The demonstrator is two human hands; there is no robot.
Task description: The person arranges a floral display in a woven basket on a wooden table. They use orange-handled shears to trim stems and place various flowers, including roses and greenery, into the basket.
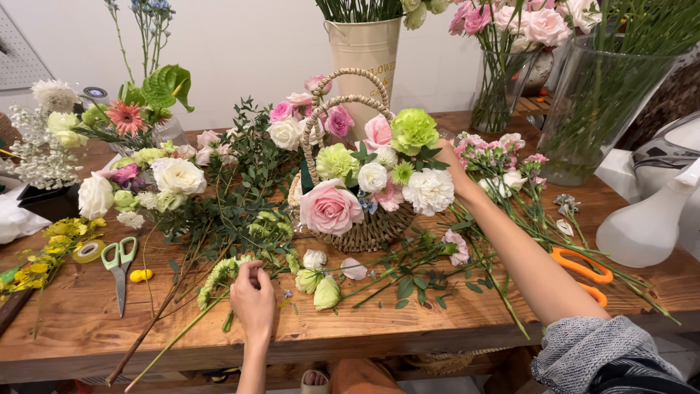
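Wooden surface (437,321) against a pale wall, crowded with cut stems and leaves; woven basket (364,226) near the middle, packed with pink, white and green blooms under a looped handle. Behind it a cream metal bucket (364,47) and two glass vases (605,102) of stems. Left hand (253,299) resting near the front edge, fingers (248,271) curled narrow around the pale green flower spike (219,276) lying on the boards, pinching it just below the buds. Right hand (453,171) reaching behind the basket's right side, mostly hidden by a white carnation (430,191) and a green one; whether those fingers are closed on anything cannot be told. White-handled scissors (118,261) and a tape roll (89,252) well to the left, orange-handled scissors (583,268) to the right beneath loose stems, a white spray bottle (645,230) at the far right. Likely risks: lifting the spike through the tangle of eucalyptus could snag and drag neighbouring stems; the outstretched right forearm could brush the loose pink carnations or nudge the basket; a tight pinch could bruise the soft buds.
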